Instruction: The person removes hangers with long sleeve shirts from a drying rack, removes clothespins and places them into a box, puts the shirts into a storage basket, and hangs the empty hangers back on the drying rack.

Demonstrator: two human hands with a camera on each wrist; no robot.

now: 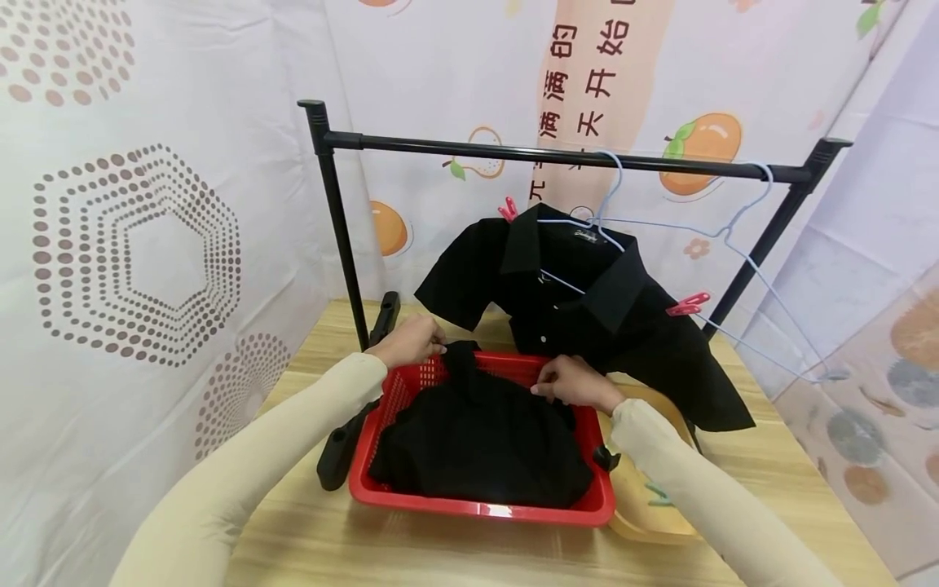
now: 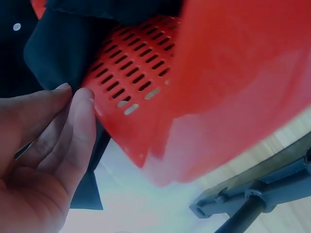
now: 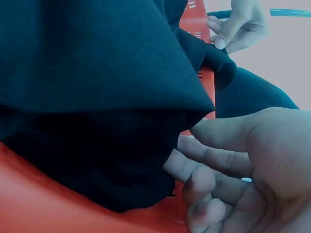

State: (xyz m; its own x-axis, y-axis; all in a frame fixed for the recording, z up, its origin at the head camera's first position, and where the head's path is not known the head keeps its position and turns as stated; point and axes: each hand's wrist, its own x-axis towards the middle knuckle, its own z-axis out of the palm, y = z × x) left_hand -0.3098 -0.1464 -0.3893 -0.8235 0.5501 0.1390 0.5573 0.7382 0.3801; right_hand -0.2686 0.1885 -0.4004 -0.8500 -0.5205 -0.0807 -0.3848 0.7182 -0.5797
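Observation:
A black garment (image 1: 491,436) lies bunched in a red plastic basket (image 1: 480,509) on the table. At the basket's back left, my left hand (image 1: 411,340) pinches a raised part of the garment between thumb and fingertips; the left wrist view shows this dark cloth (image 2: 63,53) beside the slotted basket wall (image 2: 133,68). Over the back right of the basket, my right hand (image 1: 575,381) pinches the garment's edge. In the right wrist view, the thumb of my right hand (image 3: 243,165) meets a pointed corner of the cloth (image 3: 194,104), and its tip is partly hidden.
Behind the basket, a black short-sleeved shirt (image 1: 528,285) hangs on a blue hanger from a black rack bar (image 1: 477,150), with red clothespins (image 1: 688,305) on it. A second blue hanger (image 1: 763,269) hangs at right. A yellow tray (image 1: 638,505) holding green clothespins stands beside the basket.

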